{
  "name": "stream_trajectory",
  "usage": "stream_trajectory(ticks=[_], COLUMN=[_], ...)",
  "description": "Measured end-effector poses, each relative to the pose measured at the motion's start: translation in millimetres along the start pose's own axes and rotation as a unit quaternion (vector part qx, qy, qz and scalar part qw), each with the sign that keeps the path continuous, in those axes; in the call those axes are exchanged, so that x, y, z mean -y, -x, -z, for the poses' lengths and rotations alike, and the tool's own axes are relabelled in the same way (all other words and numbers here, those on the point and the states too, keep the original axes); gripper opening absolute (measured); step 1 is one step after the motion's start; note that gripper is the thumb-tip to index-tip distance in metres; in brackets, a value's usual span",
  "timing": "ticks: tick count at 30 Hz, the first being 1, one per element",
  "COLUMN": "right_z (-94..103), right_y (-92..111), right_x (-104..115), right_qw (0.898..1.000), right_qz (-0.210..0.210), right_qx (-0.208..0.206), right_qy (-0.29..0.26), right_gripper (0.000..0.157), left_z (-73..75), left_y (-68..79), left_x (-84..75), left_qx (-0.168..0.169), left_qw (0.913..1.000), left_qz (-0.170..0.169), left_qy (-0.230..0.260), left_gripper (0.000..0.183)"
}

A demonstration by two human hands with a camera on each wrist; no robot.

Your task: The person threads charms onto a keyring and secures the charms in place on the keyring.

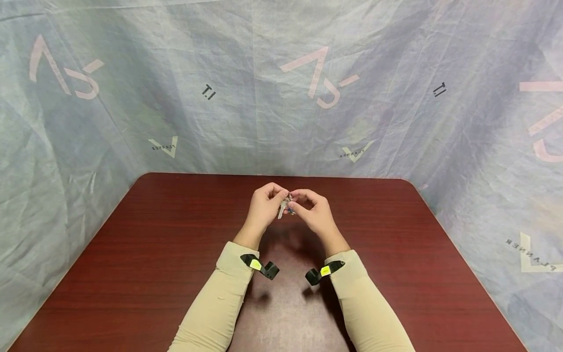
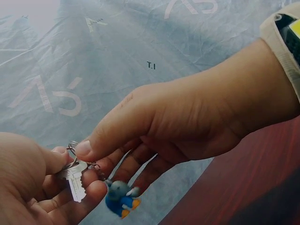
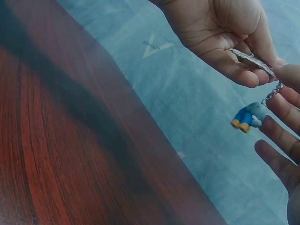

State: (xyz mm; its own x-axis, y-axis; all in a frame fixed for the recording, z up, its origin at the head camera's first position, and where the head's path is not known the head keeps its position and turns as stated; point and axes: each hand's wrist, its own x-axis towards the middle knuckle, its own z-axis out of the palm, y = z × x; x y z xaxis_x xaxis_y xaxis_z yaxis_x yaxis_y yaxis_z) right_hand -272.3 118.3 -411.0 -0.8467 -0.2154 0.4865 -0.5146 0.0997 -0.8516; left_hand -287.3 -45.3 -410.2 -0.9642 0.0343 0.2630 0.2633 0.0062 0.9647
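Observation:
Both hands meet over the far middle part of the table, around a small set of keys. My left hand (image 1: 263, 204) pinches near the head of a silver key (image 2: 76, 183), whose toothed blade points down past the fingers. At the split ring (image 2: 72, 146), the thumb and forefinger of my right hand (image 1: 320, 212) pinch from the other side; its other fingers spread loosely below. A small figurine charm (image 3: 251, 116), grey with blue clothes and orange feet, hangs from a short chain (image 3: 271, 94) by the right fingers.
A dark red wood-grain table (image 1: 154, 254) lies under the hands. Pale grey printed cloth (image 1: 246, 98) hangs behind it and along both sides. Each sleeved wrist carries a black strap with a small camera (image 1: 270, 270).

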Motion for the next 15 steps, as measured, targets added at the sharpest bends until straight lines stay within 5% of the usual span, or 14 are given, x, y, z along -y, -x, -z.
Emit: stream_trajectory(ticks=[15], right_z=[0.6], right_y=[-1.0], right_x=[-7.1], right_qw=[0.999], right_qz=[0.034], right_qx=[0.003], right_qy=[-0.024], right_gripper=[0.030], left_z=[1.6], left_y=[2.2], left_x=[-5.0], left_qx=[-0.001], left_qw=[0.9999], left_qz=[0.009], left_qy=[0.006], left_gripper=[0.011])
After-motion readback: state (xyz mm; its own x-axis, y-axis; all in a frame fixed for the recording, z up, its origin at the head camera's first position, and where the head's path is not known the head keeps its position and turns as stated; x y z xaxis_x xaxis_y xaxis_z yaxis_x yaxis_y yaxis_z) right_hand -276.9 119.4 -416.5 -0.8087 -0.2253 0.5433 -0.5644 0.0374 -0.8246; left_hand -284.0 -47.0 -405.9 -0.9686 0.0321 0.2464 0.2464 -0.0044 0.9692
